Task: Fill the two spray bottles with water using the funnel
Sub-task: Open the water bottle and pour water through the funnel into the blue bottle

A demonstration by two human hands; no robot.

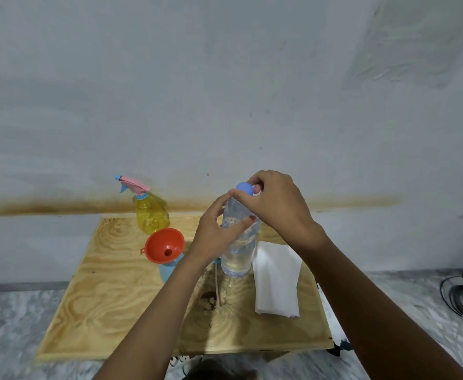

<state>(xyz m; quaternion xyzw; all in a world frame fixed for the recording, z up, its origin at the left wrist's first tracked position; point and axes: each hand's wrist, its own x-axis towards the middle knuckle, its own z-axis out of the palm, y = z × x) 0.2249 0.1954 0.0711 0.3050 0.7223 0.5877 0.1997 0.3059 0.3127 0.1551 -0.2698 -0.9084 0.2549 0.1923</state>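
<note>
Two hands meet on a clear water bottle (238, 242) that stands upright near the middle of the plywood table (109, 303). No label or writing can be read on it, nor on anything else. Water shows inside it, though the level is hard to judge.

The left hand (216, 237) is wrapped around the bottle's upper body, fingers curled across the front. The right hand (274, 204) pinches the blue cap (244, 188) at the bottle's top between thumb and fingertips; whether the cap is tight or loose cannot be told.

At about 9 o'clock from the water bottle stands a light blue spray bottle (170, 268), with an orange funnel (164, 245) seated in its neck and the funnel's mouth open to the camera. Its contents cannot be made out. At about 10 o'clock, toward the table's far edge, is a yellow spray bottle (152, 216) with a pink and blue trigger head (131, 185) fitted on; it looks tinted yellow throughout. A thin tube (218, 286) lies on the table at 6 o'clock from the water bottle, apart from both hands. White folded paper towels (277, 281) lie just beside the water bottle at about 4 o'clock.
</note>
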